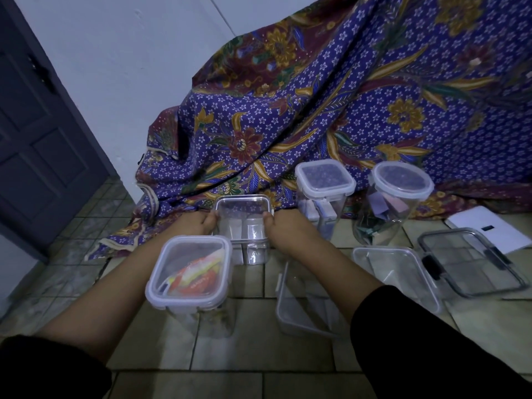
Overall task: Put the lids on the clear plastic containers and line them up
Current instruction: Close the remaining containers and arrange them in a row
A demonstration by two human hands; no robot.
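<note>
The middle container (pixel 243 226), a clear rectangular tub, stands on the tiled floor (pixel 247 355) at the centre of the view, right against the hem of the patterned cloth (pixel 374 110). Its lid (pixel 243 204) lies on top; whether the side flaps are latched is hard to make out in this dim light. The left hand (pixel 198 223) grips the rim at 9 o'clock and the right hand (pixel 283 230) grips it at 3 o'clock, thumbs at the lid's edge and fingers curled down the walls.

To do this step well, press down evenly from both sides so the lid seats all round before any flap is snapped. Close opposite flaps as a pair, or one corner will likely ride up. Keep the tub flat on the tiles; it looks light and could skid into the cloth.

Outward from it, the packet tub (pixel 190 277) stands lidded at 7 o'clock. The square tub (pixel 325 180) is at 2 o'clock, and the round jar (pixel 400 182) is farther out on the same line; both are lidded and make a sensible row to slide this one into. An open tub (pixel 302 312) waits at 5 o'clock, with a shallow tub (pixel 394 272) at 4 o'clock and a dark-rimmed lid (pixel 472 260) beyond it
</note>
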